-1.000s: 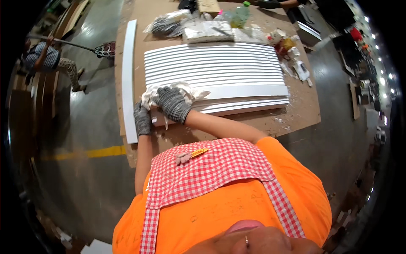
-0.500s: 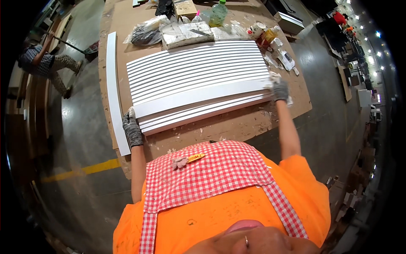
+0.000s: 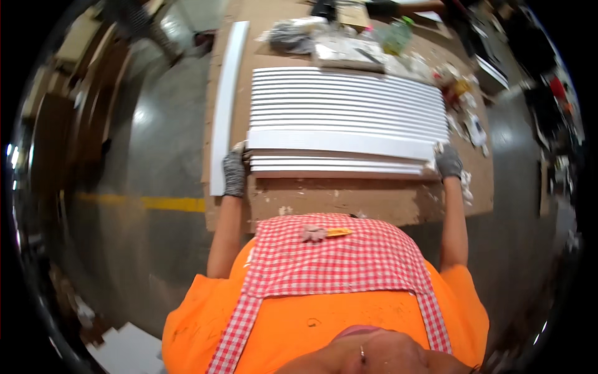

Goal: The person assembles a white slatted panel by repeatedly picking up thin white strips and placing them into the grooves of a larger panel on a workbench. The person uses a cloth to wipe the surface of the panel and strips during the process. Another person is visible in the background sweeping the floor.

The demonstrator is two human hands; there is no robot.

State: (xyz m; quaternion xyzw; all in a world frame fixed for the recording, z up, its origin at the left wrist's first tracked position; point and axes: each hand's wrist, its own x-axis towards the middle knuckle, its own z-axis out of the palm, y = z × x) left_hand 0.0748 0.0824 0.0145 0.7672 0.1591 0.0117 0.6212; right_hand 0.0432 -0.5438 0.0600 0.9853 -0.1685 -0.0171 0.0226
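Note:
A row of narrow white strips (image 3: pixel 342 100) lies side by side on the brown work table, their edges up. Across the near part of the row, one wider white board (image 3: pixel 336 143) rests with its broad face up. My left hand (image 3: pixel 234 171), in a grey glove with pale fingertips, closes on this board's left end. At the right end my right hand (image 3: pixel 448 162), gloved alike, has its fingers bent around the corner; its fingertips are partly blurred. A long separate white board (image 3: pixel 230 106) lies left of my left hand.
Behind the row are a whitish smeared block (image 3: pixel 342 53), a plastic bag (image 3: pixel 293 36) and a green-capped bottle (image 3: pixel 397 36). Stained containers (image 3: pixel 458 87) stand at the right. Another person's dark-gloved hand (image 3: pixel 383 9) reaches in at the far side; someone else (image 3: pixel 140 22) stands beyond the table's left.
The view has shifted, so the table appears farther right. My right hand has gone from the board's upper right corner to its end, nearer me. Another person's arm has appeared at the far side.

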